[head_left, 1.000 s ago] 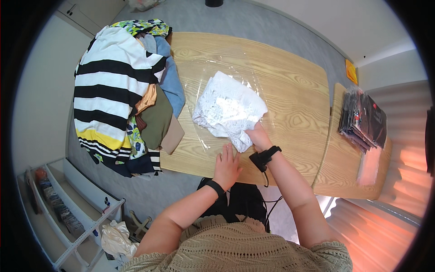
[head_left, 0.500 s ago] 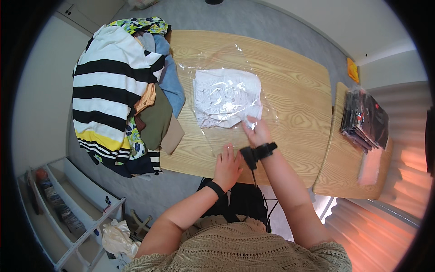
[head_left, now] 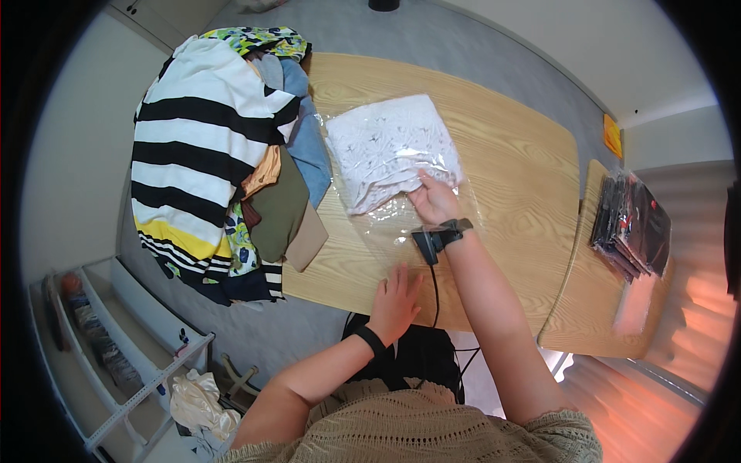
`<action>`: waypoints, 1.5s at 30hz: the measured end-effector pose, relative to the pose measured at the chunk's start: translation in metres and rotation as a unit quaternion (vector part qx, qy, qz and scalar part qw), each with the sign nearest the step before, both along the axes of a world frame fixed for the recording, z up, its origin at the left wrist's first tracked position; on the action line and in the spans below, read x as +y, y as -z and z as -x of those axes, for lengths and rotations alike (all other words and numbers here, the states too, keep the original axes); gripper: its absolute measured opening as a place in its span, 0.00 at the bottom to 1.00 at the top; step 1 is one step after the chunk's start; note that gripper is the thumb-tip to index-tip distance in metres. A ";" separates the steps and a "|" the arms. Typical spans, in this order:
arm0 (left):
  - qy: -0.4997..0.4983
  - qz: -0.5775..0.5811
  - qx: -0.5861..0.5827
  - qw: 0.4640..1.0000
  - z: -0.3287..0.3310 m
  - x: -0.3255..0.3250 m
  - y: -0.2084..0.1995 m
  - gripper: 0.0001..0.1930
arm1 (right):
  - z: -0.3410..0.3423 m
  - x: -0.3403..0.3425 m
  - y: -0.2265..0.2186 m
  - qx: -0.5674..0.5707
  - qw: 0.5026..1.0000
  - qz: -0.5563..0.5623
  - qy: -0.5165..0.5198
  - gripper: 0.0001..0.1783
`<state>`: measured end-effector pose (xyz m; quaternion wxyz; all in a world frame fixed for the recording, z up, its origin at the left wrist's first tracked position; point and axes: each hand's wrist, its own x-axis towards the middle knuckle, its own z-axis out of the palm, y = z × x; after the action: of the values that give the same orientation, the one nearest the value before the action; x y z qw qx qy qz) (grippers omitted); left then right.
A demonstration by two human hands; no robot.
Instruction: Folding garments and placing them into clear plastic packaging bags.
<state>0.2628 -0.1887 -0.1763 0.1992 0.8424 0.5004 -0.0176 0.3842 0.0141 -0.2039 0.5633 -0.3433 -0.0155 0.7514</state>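
Note:
A folded white garment (head_left: 394, 139) with small dark marks lies near the middle of the table, with a clear plastic bag (head_left: 370, 231) about it. Its near edge is bunched up and slightly raised, and my right hand (head_left: 434, 202) grips it there, thumb on top. The other fingers of that hand are partly hidden beneath the cloth and film. My left hand (head_left: 395, 302) rests flat at the table's near edge, fingers stretched out, close to the near end of the bag. How much of the garment is inside the bag is hard to make out.
A heap of clothes, topped by a black-and-white striped garment (head_left: 193, 139), covers the left of the wooden table (head_left: 517, 185). At right, dark bagged packages (head_left: 633, 224) are stacked on a smaller table (head_left: 575, 309). A compartmented rack (head_left: 116, 347) stands lower left. A black cable (head_left: 437, 297) trails from my right wrist.
The white garment has turned, and its near edge is now bunched in my right hand. The clear bag shows more toward me, below the garment. My left hand stays at the table's near edge.

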 end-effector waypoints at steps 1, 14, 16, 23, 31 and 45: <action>0.003 0.000 -0.006 1.000 0.003 -0.001 0.001 0.36 | 0.000 0.009 -0.002 0.005 1.000 0.012 0.002 0.20; -0.015 0.061 -0.235 0.970 0.045 0.004 -0.027 0.22 | -0.023 -0.083 -0.031 -0.228 0.915 -0.065 -0.327 0.21; -0.075 0.066 -0.294 0.951 0.063 0.013 -0.043 0.17 | -0.046 -0.101 -0.073 -0.274 0.867 -0.101 -0.405 0.20; -0.399 0.111 -0.384 0.825 0.113 0.080 0.005 0.15 | -0.101 -0.084 -0.064 -0.522 0.848 -0.076 -0.056 0.12; -0.459 0.308 -0.451 0.700 0.117 0.129 0.036 0.09 | -0.131 -0.090 -0.009 -0.318 0.931 0.074 -0.165 0.08; -0.299 0.284 -0.248 0.876 0.066 0.081 0.010 0.08 | -0.179 -0.260 -0.041 -0.672 0.714 0.080 -0.176 0.11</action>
<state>0.1965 -0.1080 -0.1867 0.5436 0.5361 0.6362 0.1111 0.5634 -0.2463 -0.1627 0.2321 -0.7931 -0.3898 0.4063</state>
